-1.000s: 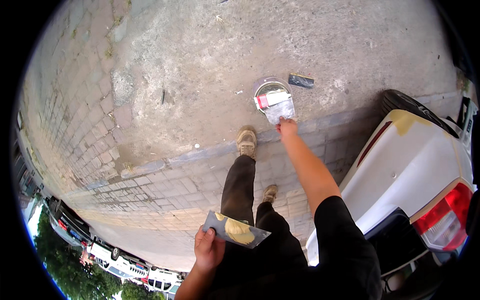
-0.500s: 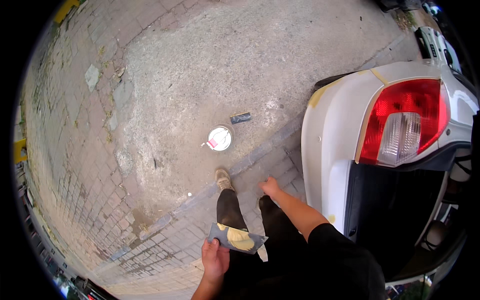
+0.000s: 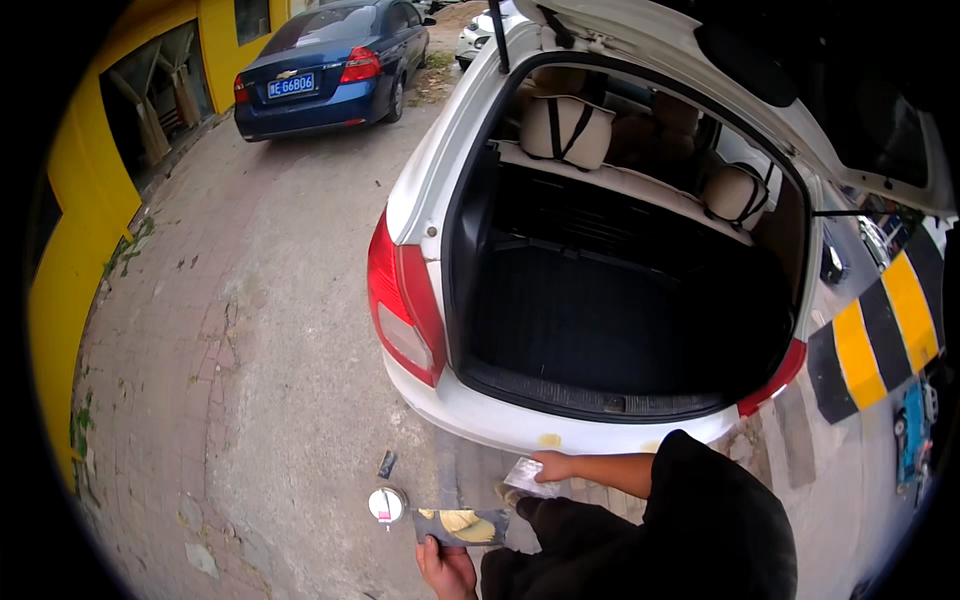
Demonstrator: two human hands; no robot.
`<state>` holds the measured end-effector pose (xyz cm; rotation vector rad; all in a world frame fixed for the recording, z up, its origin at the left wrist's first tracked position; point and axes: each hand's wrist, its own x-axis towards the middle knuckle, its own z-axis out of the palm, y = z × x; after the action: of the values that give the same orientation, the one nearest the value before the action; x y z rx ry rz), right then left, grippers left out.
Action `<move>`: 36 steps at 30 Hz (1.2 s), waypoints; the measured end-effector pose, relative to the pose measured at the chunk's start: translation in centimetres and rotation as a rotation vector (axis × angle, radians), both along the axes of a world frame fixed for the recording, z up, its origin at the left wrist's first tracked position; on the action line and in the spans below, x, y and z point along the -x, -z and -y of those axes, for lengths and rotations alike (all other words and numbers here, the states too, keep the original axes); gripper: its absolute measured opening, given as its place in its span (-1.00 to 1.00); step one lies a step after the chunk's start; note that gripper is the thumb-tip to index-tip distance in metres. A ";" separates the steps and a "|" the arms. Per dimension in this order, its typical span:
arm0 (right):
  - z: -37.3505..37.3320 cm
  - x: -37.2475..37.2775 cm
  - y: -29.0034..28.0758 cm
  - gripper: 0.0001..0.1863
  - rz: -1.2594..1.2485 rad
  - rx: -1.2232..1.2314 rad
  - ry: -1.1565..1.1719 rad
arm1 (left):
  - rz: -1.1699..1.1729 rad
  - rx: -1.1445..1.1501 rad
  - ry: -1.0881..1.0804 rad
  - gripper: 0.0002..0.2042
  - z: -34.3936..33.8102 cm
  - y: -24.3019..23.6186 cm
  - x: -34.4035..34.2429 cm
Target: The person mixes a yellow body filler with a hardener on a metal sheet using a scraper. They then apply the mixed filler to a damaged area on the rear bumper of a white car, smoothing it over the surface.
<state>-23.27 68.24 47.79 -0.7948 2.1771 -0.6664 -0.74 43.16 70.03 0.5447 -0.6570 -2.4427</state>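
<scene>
My left hand (image 3: pixel 447 568) grips a flat dark board (image 3: pixel 424 525) by its near edge, thumb on top. Smears of pale yellow putty (image 3: pixel 460 522) lie on the board. My right hand (image 3: pixel 550 465) pinches a thin, silvery, flat blade like a putty spreader (image 3: pixel 524 474). It is just behind the white car's rear bumper (image 3: pixel 480 420), which carries yellow putty patches (image 3: pixel 549 440). Board and spreader are apart.
A round can (image 3: pixel 386 506) with a white top and a small dark block (image 3: pixel 387 463) are on the concrete at left. The tailgate (image 3: pixel 850 130) is raised over the dark boot (image 3: pixel 590 320). A blue car (image 3: pixel 320 70) stands farther off; a yellow-black striped barrier (image 3: pixel 880 335) is at right.
My view has swung up and right toward the car's open rear. The silvery spreader now shows in my right hand, close to the bumper. My left hand still holds the putty board.
</scene>
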 end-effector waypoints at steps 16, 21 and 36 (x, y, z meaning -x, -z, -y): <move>-33.9 -36.2 -8.2 -0.52 0.208 0.086 1.845 | 0.264 0.139 1.002 -0.49 -13.1 -8.8 -0.1; -35.7 -44.1 -9.1 -0.58 0.266 0.429 2.282 | -0.077 0.250 1.165 -0.58 -20.8 -11.8 -1.3; -46.8 -63.5 -0.5 -0.65 0.009 0.578 2.548 | -0.087 0.248 1.516 -0.65 -48.6 -13.6 -11.3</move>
<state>40.27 114.99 48.28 2.3310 1.6586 -2.1362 10.55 91.76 83.65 -0.3801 -1.7425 -3.5251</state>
